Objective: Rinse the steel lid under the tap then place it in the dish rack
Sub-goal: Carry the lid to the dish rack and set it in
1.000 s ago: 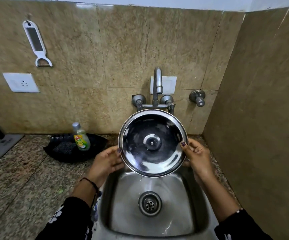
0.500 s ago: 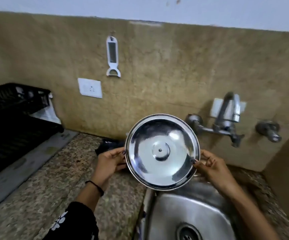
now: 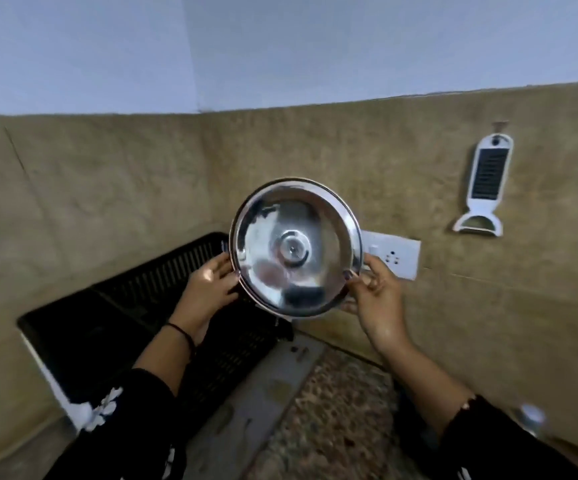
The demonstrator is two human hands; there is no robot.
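Nearest the camera, two dark sleeves reach forward over the speckled stone bench (image 3: 332,420). The left hand (image 3: 211,282) and the right hand (image 3: 374,289) are set apart, each pinching an opposite edge of the steel lid (image 3: 294,247) — held by the rim, probably so wet fingers stay off its face and it can drip. The lid stands nearly upright, its central knob toward the camera, raised in the air above the near end of the black dish rack (image 3: 114,306), not yet touching it. The picture is blurred, so I cannot tell whether the rack holds anything. Beyond are a white wall socket (image 3: 398,254), a white peeler (image 3: 484,188) hung on the brown tiled wall — and pale paint above.
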